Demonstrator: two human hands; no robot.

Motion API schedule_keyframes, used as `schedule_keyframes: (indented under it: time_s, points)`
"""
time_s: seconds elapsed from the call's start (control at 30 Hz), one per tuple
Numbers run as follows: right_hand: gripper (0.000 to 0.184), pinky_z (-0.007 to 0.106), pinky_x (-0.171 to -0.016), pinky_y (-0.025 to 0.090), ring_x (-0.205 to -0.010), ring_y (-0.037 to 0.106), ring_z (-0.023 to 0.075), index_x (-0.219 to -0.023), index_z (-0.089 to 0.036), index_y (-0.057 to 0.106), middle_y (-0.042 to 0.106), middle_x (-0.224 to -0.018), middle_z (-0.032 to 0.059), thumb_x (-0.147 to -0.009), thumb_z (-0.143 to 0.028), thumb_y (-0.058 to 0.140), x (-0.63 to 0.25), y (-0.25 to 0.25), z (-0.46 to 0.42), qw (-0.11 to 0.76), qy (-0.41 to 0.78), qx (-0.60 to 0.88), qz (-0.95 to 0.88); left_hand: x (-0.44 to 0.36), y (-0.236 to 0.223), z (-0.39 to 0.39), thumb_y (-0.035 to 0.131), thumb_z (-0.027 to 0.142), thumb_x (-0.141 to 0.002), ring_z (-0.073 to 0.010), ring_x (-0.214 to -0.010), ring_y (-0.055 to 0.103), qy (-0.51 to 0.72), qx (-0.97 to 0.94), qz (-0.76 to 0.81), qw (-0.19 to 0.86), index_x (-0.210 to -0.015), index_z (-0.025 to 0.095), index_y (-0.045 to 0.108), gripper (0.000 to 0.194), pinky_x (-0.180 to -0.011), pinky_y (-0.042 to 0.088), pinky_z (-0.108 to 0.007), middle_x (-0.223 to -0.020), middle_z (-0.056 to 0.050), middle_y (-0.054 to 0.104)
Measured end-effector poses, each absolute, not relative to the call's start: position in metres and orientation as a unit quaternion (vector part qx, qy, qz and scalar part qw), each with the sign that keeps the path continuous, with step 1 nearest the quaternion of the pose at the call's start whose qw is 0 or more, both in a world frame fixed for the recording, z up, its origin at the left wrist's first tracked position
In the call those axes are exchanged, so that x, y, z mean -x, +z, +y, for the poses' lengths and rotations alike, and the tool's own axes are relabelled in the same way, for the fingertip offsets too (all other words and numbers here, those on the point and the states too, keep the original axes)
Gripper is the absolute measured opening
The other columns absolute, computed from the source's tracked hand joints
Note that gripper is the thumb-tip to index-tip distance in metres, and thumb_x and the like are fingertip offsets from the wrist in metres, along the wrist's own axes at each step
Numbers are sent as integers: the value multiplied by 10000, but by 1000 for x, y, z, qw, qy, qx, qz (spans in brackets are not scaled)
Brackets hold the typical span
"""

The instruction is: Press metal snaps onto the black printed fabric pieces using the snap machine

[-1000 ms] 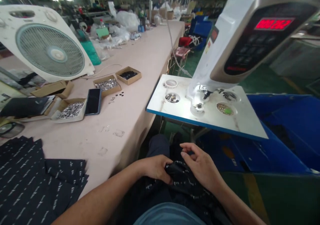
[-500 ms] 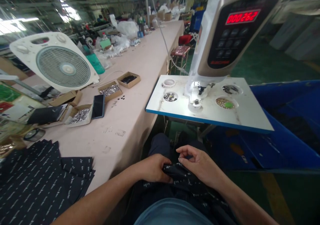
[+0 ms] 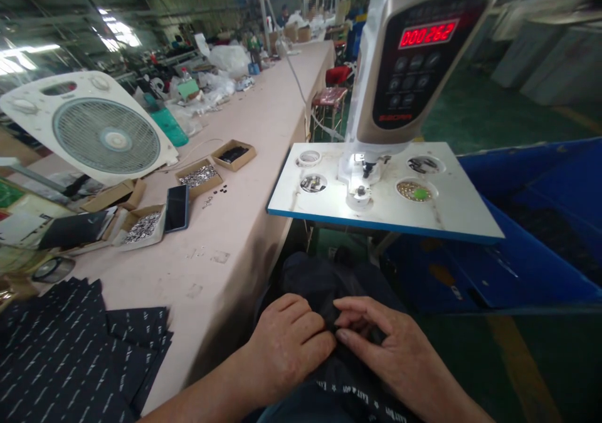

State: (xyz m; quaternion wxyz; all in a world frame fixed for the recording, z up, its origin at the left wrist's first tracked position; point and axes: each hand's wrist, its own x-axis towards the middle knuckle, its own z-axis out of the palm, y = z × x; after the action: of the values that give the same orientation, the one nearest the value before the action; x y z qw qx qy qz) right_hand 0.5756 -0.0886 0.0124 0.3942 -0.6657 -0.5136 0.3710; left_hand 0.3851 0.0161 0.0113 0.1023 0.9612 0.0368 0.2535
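Note:
Dark fabric (image 3: 357, 373) with a band of white lettering lies over my lap. My left hand (image 3: 292, 341) is closed on it, back of the hand up, fingertips tucked into the folds. Close by on the right, my right hand (image 3: 392, 344) curls its thumb and fingers together at the same fold, pinching the fabric near my left fingertips. Anything small between those fingers is hidden. Beyond my knees stands a snap-press machine (image 3: 399, 66) with a lit red counter, over a white work plate (image 3: 320, 207) with round wells of small metal parts.
To my left runs a long covered table (image 3: 244, 222). It carries a box fan (image 3: 113, 138), a phone (image 3: 177, 208), cardboard boxes of metal fasteners (image 3: 200, 175) and a stack of dark printed fabric pieces (image 3: 61, 348). A blue bin (image 3: 540, 247) is at the right.
Both hands have come lower and closer together on the fabric. My left hand has turned back-up, and the fabric now shows a larger lettered band. The view has shifted slightly.

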Motion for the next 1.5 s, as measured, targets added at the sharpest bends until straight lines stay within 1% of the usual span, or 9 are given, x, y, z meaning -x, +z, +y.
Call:
schedule_keyframes:
  time_s: [0.1,0.23,0.43,0.67,0.87,0.97,1.17,1.3,1.5]
  points:
    - [302,241,-764,594,-775,742,139,-1126,-283,736,790,-906,-31,-842,-192,687,-572,12,-96,415,340,656,-531,-381,15,14,399,181,-1027,-153,-725,531,281,-952,32,114,-936,159,634,253,-799,468,-355,-762,-20,614]
    - [360,184,-797,593,-800,758,99,-1172,-320,712,801,-937,-71,-864,-137,673,-570,11,-102,426,294,637,-571,-375,13,12,432,166,-1006,-156,-749,543,279,-951,36,131,-967,162,647,219,-846,477,-363,-801,-33,649]
    - [465,142,-834,570,-820,757,70,-1259,-327,646,798,-954,-98,-864,-83,679,-567,10,-103,432,239,611,-618,-373,13,10,428,185,-1011,-161,-763,566,287,-947,38,139,-962,160,646,225,-842,487,-366,-812,-43,662]
    - [478,185,-836,572,-828,756,87,-1304,-309,606,793,-947,-89,-882,-94,669,-568,9,-105,406,194,604,-658,-373,14,9,447,165,-980,-170,-772,575,281,-945,45,161,-972,154,633,186,-832,476,-370,-826,-50,663]
    - [370,264,-783,586,-824,762,135,-1295,-278,616,804,-994,-41,-951,-145,591,-568,8,-106,365,124,598,-703,-373,7,8,510,122,-917,-168,-750,549,274,-941,62,188,-952,168,614,119,-782,443,-356,-803,-36,651]
    - [331,294,-780,578,-846,764,153,-1294,-268,608,805,-1039,-24,-983,-169,554,-571,9,-106,345,99,585,-727,-373,1,6,563,71,-854,-161,-758,558,263,-936,89,218,-933,183,600,142,-743,408,-338,-813,-18,655]
    - [299,292,-677,545,-754,755,157,-1276,-216,603,804,-950,-2,-1016,-164,465,-579,9,-102,300,99,554,-770,-375,-3,5,616,90,-794,-148,-762,599,239,-916,139,291,-891,209,597,155,-686,371,-305,-812,5,665]
    - [300,284,-623,518,-698,734,161,-1291,-203,596,798,-889,2,-1009,-195,496,-584,5,-99,276,105,551,-780,-379,0,3,656,118,-784,-133,-737,619,231,-893,173,346,-856,218,625,128,-670,388,-279,-760,22,654]
    - [441,294,-710,541,-751,733,182,-1387,-210,564,816,-1012,22,-951,-269,598,-587,0,-102,252,176,567,-764,-383,-1,-1,654,107,-772,-135,-753,655,233,-871,204,382,-937,213,681,197,-676,435,-252,-809,3,698]
